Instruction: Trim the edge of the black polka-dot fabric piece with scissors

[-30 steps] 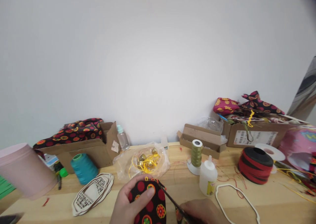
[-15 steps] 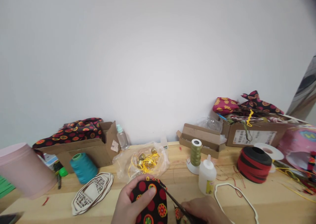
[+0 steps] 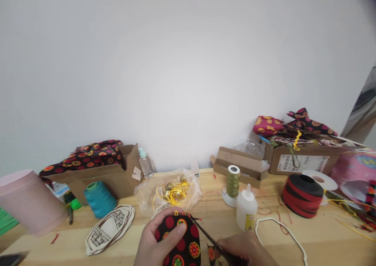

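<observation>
1. Our left hand [image 3: 160,242] pinches a black cloth piece [image 3: 186,242] with dots and flowers. The thumb presses on the front, and the other fingers go round behind, so there is no gap in this grip.

2. Our right hand [image 3: 245,246] is curled round what look like dark scissors [image 3: 210,236]. Their tip meets the top of the cloth piece. We can't tell how far apart the blades are.

3. A little yellow loop [image 3: 176,213] sticks up from the top of the cloth piece. A small flowery scrap [image 3: 211,252] shows just beside our right hand.

4. We think the cloth piece is light, soft and not slippery, but it looks firm enough to stay flat. The side rim seems the best place to hold it, away from the sharp tip.

5. It is up above the near part of the tabletop [image 3: 64,240], around the middle. The front edge is out of sight.

6. Farther out, we see a white bottle [image 3: 246,211] and a green thread spool [image 3: 233,184]. A plastic bag [image 3: 143,195] with yellow cords [image 3: 180,191] lies near the back edge.
</observation>
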Demonstrator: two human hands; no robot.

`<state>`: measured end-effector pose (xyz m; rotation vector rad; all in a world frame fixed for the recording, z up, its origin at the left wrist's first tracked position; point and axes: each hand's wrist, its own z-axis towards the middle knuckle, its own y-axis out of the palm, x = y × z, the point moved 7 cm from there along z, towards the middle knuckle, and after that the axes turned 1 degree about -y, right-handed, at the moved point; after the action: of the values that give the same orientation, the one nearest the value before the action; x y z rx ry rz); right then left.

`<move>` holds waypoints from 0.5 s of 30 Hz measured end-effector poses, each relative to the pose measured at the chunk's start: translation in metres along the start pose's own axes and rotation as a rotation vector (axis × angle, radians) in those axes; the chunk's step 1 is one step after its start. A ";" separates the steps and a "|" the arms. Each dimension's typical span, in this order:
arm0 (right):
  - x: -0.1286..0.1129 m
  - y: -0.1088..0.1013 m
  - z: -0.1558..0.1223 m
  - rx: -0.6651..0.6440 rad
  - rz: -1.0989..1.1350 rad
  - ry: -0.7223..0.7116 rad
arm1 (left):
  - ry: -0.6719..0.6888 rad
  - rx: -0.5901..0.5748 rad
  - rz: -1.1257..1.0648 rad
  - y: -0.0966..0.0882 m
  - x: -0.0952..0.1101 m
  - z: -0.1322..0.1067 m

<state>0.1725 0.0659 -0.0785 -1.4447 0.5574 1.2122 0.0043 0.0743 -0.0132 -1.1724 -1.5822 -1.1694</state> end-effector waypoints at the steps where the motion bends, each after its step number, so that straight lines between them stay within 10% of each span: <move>1: 0.000 0.000 0.000 -0.001 -0.013 0.001 | 0.002 0.006 0.005 -0.001 0.000 0.000; 15: -0.006 0.003 0.000 -0.041 -0.178 -0.053 | 0.000 -0.008 0.009 0.001 0.000 0.000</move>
<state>0.1679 0.0638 -0.0738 -1.4600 0.3615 1.1230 0.0055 0.0746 -0.0127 -1.1832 -1.5718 -1.1711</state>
